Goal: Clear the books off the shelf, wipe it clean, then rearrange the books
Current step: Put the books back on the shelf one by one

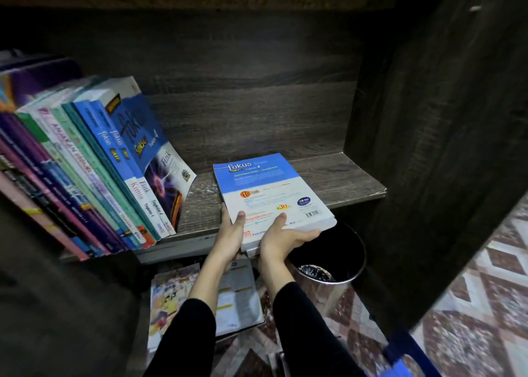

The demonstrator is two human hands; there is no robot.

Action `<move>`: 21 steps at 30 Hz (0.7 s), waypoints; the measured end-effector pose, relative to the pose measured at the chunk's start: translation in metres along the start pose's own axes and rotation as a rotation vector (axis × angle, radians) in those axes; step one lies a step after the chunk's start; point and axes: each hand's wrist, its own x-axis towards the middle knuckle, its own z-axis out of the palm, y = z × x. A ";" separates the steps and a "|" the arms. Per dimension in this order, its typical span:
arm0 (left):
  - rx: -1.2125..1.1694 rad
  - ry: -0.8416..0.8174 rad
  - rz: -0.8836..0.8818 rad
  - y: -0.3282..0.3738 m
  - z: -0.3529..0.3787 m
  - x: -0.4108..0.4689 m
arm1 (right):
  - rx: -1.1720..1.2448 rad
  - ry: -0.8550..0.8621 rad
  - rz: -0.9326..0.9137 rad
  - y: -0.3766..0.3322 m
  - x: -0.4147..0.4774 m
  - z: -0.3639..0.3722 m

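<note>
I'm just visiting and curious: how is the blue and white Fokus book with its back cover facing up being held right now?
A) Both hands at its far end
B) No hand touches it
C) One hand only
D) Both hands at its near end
D: the left hand and the right hand both hold the near end of the Fokus book, each with its thumb on top of the cover.

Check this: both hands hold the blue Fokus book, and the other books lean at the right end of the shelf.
Not quite. The head view shows the other books leaning at the left end of the shelf, not the right. The left hand and right hand do hold the blue Fokus book.
</note>
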 end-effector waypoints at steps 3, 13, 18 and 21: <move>0.022 0.064 0.058 0.004 0.004 -0.002 | -0.037 -0.077 0.058 -0.006 0.003 -0.008; 0.080 0.031 0.086 0.007 0.004 0.000 | -1.003 -0.193 -0.430 -0.059 0.052 -0.053; 0.101 0.032 0.078 0.004 0.003 0.003 | -1.212 -0.185 -0.504 -0.067 0.054 -0.047; 0.078 0.004 0.054 0.006 -0.001 0.002 | -1.223 -0.219 -0.508 -0.074 0.049 -0.046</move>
